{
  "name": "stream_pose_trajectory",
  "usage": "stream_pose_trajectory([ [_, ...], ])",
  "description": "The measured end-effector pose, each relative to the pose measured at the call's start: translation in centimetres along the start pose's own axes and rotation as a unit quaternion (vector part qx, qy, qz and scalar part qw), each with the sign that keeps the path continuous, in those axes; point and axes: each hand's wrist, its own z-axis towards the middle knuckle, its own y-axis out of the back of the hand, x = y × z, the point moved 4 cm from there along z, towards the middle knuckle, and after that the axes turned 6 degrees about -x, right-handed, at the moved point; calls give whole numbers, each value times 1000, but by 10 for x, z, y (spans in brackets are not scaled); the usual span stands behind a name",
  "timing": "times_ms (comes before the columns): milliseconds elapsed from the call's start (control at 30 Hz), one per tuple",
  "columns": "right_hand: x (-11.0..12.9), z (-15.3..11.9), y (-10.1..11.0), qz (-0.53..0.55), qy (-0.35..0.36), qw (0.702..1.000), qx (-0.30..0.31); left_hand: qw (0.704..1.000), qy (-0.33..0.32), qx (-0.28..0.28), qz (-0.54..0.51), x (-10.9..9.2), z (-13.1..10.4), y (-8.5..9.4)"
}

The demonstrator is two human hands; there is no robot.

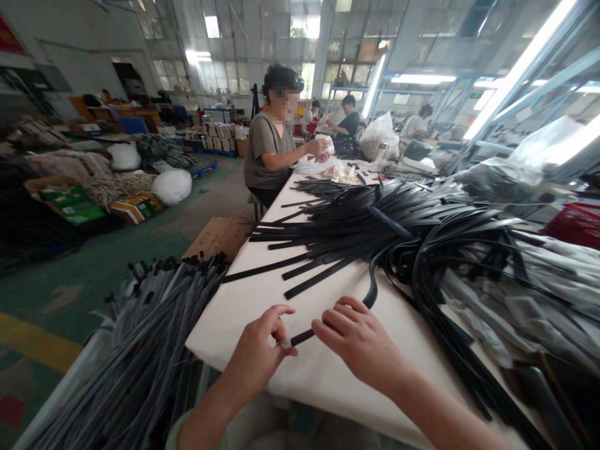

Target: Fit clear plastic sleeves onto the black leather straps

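Observation:
My right hand (359,337) is closed around a black strap (302,337), whose short end sticks out to the left above the table. Beyond my fingers the same strap curves up toward the pile. At that short end is my left hand (265,350), its lower fingers and thumb pinched together and its index finger raised. Something small and whitish shows at the pinch, too small to name. In front of both hands a large pile of loose black straps (347,231) spreads over the white table (253,312).
Left of the table stands a bundle of straps in clear wrapping (145,344), beside a cardboard box (220,234). A person in a grey-brown shirt (269,144) sits at the table's far left side, handling something white. Plastic bags (497,312) lie on the right.

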Motion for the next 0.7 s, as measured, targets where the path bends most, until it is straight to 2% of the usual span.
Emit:
stream_pose_trajectory([
  [233, 5, 2, 0, -57, -10, 996, 64, 984, -110, 9, 141, 0, 0, -8],
  [433, 11, 1, -1, -49, -43, 993, 96, 972, -132, 30, 191, -3, -1, -17],
  [600, 23, 3, -6, 4, -57, 988, 145, 970, -144, 71, 181, -8, -5, -27],
  [700, 11, -2, -7, 38, -83, 985, 148, 970, -142, 65, 184, -3, -5, -24],
])
